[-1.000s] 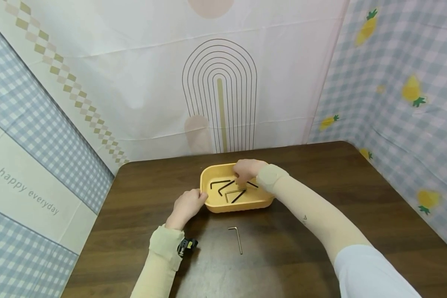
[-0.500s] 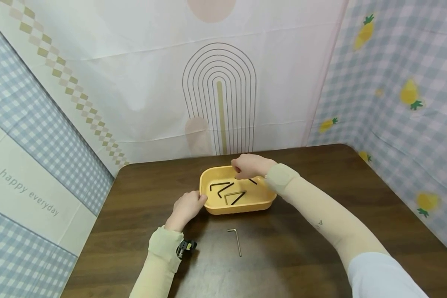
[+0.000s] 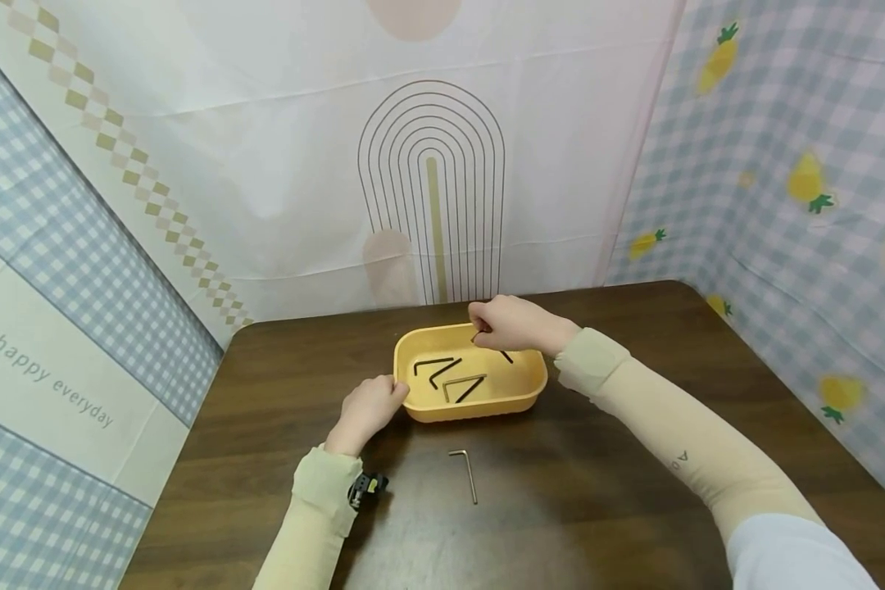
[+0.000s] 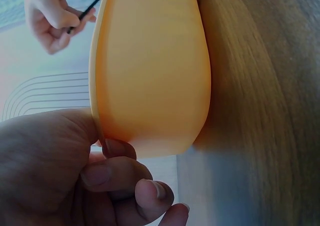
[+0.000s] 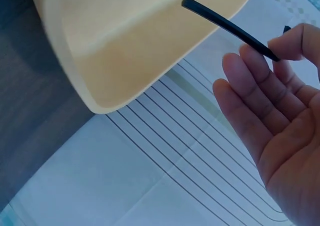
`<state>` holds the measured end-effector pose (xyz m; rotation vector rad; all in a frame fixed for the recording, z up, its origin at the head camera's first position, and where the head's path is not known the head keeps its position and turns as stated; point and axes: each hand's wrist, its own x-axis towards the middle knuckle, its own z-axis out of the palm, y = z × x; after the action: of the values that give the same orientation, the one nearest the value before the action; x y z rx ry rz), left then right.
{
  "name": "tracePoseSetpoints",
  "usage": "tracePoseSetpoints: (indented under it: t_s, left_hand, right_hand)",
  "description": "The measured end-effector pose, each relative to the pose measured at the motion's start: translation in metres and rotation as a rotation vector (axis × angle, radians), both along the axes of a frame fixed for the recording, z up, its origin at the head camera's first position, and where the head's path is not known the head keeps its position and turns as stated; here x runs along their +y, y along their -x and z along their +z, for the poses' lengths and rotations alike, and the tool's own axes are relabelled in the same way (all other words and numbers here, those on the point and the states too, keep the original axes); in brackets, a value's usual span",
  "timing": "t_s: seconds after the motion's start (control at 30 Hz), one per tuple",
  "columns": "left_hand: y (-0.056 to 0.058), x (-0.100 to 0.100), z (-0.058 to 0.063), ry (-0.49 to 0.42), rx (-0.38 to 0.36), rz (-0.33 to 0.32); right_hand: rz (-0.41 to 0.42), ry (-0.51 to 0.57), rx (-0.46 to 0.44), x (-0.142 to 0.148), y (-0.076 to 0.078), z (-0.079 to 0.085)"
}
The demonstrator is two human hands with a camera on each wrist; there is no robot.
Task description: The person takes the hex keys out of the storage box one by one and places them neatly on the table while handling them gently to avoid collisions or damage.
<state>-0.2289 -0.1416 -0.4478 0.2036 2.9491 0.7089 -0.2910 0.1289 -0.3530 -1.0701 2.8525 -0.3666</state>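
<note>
A yellow tray (image 3: 479,411) holds several L-shaped hex keys, black ones (image 3: 433,361) and a brass-coloured one (image 3: 447,392). My left hand (image 3: 369,407) grips the tray's left end, thumb and fingers pinching the rim in the left wrist view. Above the back of the tray, my right hand (image 3: 522,322) pinches a black hex key (image 5: 227,26) between thumb and index finger. That key's long arm sticks out past the fingertips in the right wrist view, while the other fingers are loosely bent. A second brass-coloured hex key (image 3: 469,475) lies on the table in front of the tray.
The dark wooden table (image 3: 597,516) ends at the back against a white patterned cloth (image 3: 280,164). Checked cloth (image 3: 767,197) hangs along the right side. A small black device (image 3: 367,489) is strapped at the left wrist.
My right hand has risen out of the tray and shifted right, bringing a black hex key with it. My left hand stays on the rim, and the tray has hardly moved.
</note>
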Motion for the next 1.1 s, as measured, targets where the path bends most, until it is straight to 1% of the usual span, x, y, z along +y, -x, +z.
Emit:
tracePoseSetpoints:
  t_s: [0.17,0.3,0.47,0.63,0.77,0.87,1.1]
  left_hand:
    - [0.001,0.0,0.002,0.004,0.001,-0.001]
    - [0.001,-0.001,0.002,0.008,0.0,-0.001]
    - [0.001,-0.002,0.005,0.01,-0.008,0.001]
    - [0.0,0.0,0.005,0.006,-0.015,-0.009]
    - [-0.001,0.001,0.005,0.016,-0.016,-0.01]
    - [-0.001,0.001,0.006,0.012,-0.015,-0.008]
    - [0.0,0.001,0.006,0.007,-0.017,-0.007]
  right_hand:
    - [-0.006,0.044,0.055,0.009,-0.014,0.007]
    - [-0.009,0.107,0.068,0.016,-0.026,0.009]
    - [-0.015,0.18,0.073,0.023,-0.043,0.008]
    - [-0.034,0.209,0.062,0.031,-0.063,0.005]
    - [-0.025,0.23,0.044,0.036,-0.075,0.001]
    - [-0.022,0.254,0.022,0.038,-0.082,-0.002]
    - [-0.019,0.294,0.008,0.037,-0.094,-0.011]
